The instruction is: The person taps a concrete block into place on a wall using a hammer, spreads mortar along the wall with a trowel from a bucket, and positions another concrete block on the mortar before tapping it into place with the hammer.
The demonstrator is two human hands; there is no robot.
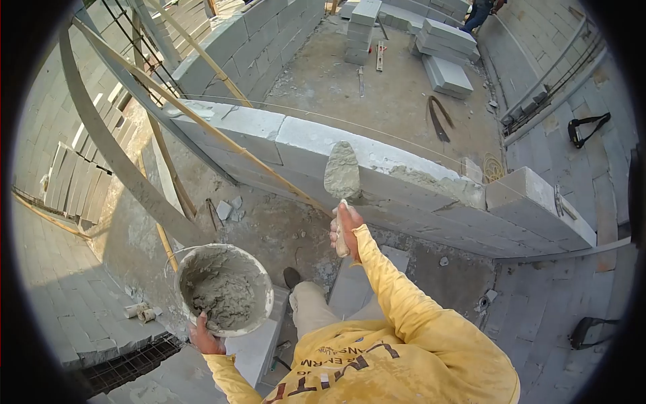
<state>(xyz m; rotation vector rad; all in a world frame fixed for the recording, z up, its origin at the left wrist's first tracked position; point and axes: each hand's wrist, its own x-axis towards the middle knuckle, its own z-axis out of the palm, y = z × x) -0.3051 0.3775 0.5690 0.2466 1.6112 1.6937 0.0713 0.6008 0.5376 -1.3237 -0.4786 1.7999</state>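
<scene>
My right hand (346, 229) is closed around the handle of a trowel (343, 170). Grey mortar covers the trowel's blade, which is over the near edge of a low block wall (256, 128). A strip of mortar (431, 180) lies along the wall's top, to the right of the blade. Down on the left, my left hand (206, 337) grips the rim of a bucket (264, 269) holding wet mortar (225, 289). The bucket is tilted toward me, and part of that hand's fingers is hidden by the rim.
A string (377, 131) runs above the wall. A bamboo pole (202, 124) leans across its left part. One block (531, 202) sits at the wall's right end. Beyond lie stacked blocks (447, 71), a level (380, 56) and a saw (437, 120). A person (476, 16) stands far back.
</scene>
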